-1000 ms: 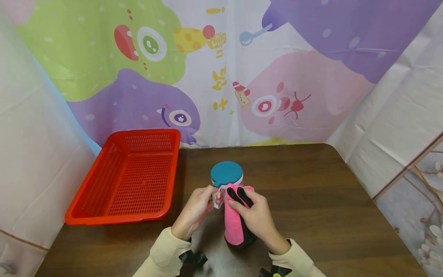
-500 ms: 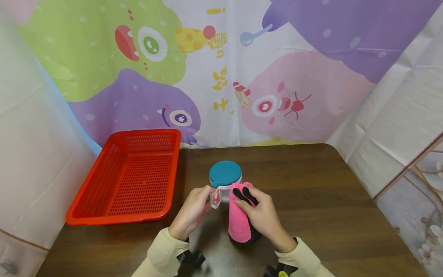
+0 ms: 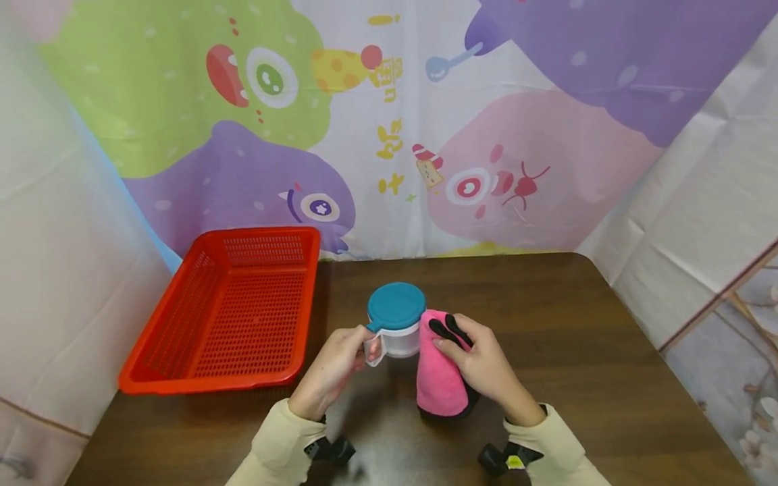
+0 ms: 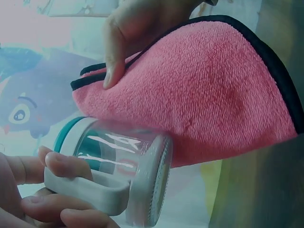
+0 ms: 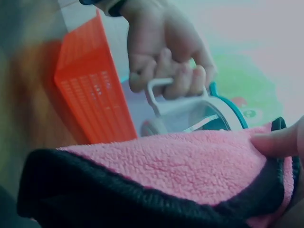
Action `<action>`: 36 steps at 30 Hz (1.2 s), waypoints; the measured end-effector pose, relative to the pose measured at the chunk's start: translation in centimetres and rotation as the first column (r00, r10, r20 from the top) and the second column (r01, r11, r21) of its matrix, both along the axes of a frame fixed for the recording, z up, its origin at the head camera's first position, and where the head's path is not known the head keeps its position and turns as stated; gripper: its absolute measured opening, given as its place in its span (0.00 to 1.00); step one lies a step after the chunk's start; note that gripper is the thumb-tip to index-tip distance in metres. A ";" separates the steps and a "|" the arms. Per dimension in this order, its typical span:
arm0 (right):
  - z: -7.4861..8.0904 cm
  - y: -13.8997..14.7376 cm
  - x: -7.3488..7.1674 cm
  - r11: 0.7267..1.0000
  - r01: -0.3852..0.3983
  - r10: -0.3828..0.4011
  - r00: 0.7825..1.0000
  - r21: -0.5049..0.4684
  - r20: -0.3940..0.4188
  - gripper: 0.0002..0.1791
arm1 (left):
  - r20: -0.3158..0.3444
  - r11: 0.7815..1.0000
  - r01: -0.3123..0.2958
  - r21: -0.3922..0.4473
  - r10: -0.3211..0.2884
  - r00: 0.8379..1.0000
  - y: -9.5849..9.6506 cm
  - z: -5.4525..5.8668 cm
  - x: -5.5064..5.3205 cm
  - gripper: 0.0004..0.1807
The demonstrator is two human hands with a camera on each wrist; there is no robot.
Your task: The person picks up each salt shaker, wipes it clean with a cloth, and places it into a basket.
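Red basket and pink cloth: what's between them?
In the head view, going from the red basket to the pink cloth, the left hand comes first, then the blue-lidded jar it holds.

A clear jar [image 3: 401, 343], its blue lid [image 3: 397, 304] closed and facing up, is held by its white handle [image 4: 97, 192]. Just beside it, a folded, black-edged pink cloth [image 3: 439, 378] hangs pinched near its top, overlapping the jar in view; contact is unclear.
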State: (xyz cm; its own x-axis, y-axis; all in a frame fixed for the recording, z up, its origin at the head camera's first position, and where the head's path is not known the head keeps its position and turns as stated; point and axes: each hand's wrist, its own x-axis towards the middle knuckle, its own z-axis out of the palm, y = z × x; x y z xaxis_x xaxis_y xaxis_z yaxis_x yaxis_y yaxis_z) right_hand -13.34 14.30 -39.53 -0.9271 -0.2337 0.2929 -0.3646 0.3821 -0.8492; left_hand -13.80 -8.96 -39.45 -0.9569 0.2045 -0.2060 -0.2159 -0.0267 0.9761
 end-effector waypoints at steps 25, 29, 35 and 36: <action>0.3 3.8 -2.4 0.986 -0.165 0.164 0.984 0.011 0.070 0.10 | -0.080 0.978 0.201 -0.060 -0.205 0.976 -1.2 -0.3 0.4 0.13; 0.3 3.9 -2.8 0.984 -0.178 0.179 0.981 -0.014 0.073 0.11 | -0.083 0.975 0.211 -0.071 -0.217 0.973 -1.4 -0.2 0.4 0.13; 0.1 3.8 -3.4 0.978 -0.205 0.207 0.976 -0.041 0.064 0.11 | -0.105 0.974 0.210 -0.080 -0.218 0.970 -1.4 -0.2 0.4 0.13; 0.1 3.8 -3.4 0.977 -0.207 0.210 0.976 -0.045 0.065 0.12 | -0.107 0.975 0.208 -0.080 -0.216 0.971 -1.4 -0.2 0.4 0.12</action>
State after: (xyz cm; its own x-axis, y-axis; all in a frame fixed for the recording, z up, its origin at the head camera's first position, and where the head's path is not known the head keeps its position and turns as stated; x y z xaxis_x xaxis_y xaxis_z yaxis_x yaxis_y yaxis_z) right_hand -16.73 18.10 -39.46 -0.8775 -0.4141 0.2420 -0.3728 0.2714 -0.8874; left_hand -13.43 -10.39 -39.65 -0.9113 0.3944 -0.1183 -0.0967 0.0742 0.9925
